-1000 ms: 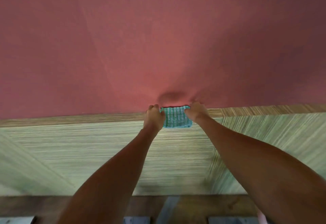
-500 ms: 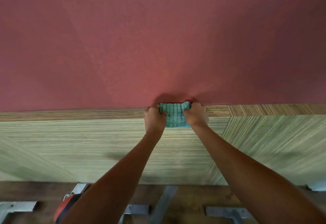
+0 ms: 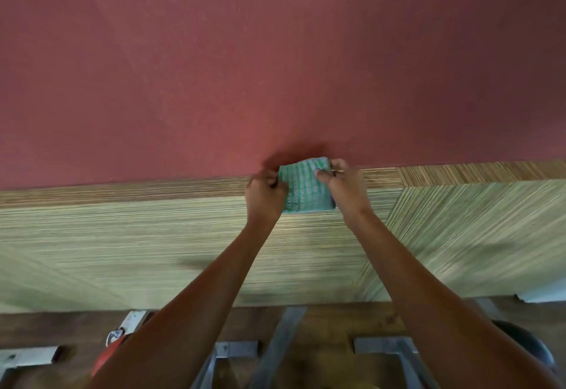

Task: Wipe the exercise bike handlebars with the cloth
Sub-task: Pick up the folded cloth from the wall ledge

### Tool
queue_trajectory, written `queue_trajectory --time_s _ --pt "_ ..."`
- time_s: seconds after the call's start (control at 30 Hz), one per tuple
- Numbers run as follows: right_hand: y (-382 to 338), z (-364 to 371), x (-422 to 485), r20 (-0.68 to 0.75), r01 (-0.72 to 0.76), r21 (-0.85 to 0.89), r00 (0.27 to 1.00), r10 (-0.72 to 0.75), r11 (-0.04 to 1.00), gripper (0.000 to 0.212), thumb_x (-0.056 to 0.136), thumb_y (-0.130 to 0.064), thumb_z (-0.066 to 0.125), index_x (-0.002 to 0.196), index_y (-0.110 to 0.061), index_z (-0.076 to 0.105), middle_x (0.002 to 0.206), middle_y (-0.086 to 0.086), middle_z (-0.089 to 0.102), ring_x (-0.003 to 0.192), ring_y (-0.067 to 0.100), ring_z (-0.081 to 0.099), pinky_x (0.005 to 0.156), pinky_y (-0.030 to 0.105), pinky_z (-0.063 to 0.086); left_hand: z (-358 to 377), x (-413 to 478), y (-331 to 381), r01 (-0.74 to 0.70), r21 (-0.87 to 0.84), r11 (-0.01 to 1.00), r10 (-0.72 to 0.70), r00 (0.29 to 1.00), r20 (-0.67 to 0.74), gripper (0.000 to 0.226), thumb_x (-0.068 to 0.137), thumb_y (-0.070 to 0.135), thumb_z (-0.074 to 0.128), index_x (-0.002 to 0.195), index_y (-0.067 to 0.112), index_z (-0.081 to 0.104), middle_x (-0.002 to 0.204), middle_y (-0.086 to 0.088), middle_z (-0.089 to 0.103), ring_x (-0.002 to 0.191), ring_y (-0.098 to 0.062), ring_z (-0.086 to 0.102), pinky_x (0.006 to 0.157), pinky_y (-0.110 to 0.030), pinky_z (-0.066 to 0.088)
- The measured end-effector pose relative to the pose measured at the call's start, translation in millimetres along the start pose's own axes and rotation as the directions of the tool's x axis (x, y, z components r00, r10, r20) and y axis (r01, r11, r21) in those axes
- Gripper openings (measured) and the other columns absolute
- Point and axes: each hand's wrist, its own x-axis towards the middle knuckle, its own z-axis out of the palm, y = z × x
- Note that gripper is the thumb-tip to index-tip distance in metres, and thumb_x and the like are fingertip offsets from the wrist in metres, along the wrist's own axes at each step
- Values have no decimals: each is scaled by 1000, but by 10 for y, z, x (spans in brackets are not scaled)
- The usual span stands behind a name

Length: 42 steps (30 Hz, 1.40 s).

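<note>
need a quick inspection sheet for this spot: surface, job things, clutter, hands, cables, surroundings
surface: striped green-tan panel, red surface above it
job's things: green cloth held between both hands at the panel's top edge; handlebars not in view
clutter: red-orange object bottom left, partly hidden; dark round object bottom right
grippers: left hand grips the cloth's left edge, right hand pinches its right edge
cables: nothing seen
surroundings: grey metal bars over brown wood along the bottom

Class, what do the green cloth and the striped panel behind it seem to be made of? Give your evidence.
Cloth: probably woven textile, matt; gridded ribs, soft edges. Panel: wood veneer or grasscloth, uncertain which; fine parallel streaks, mitred joints, faint sheen.
</note>
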Motion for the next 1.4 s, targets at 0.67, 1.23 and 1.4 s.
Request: queue_trajectory --time_s 0.67,1.23,1.4 --pt "-202 -183 -279 413 -401 662 900 138 633 32 98 -13 57 128 0 58 127 17 66 110 26 69 85 39 58 -282 -90 100 675 -688 267 -60 724 687 48 86 4 66 132 -3 54 124 -18 64 112 -31 65 89 -39 57" --pt "-57 -211 -442 518 -498 691 847 123 524 28 98 -5 52 123 3 60 121 20 69 113 30 67 91 42 57 -289 -372 245 707 -672 220 -115 703 702 23 94 10 58 115 2 64 115 -15 70 108 -27 68 89 -41 56" --pt "58 -114 -471 443 -502 686 862 246 527 38 95 -1 52 133 5 55 129 23 64 114 32 66 87 39 57 -215 -383 241 606 -676 419 -339 795 503 17 94 -3 57 106 4 66 104 -12 72 96 -27 69 86 -42 56"
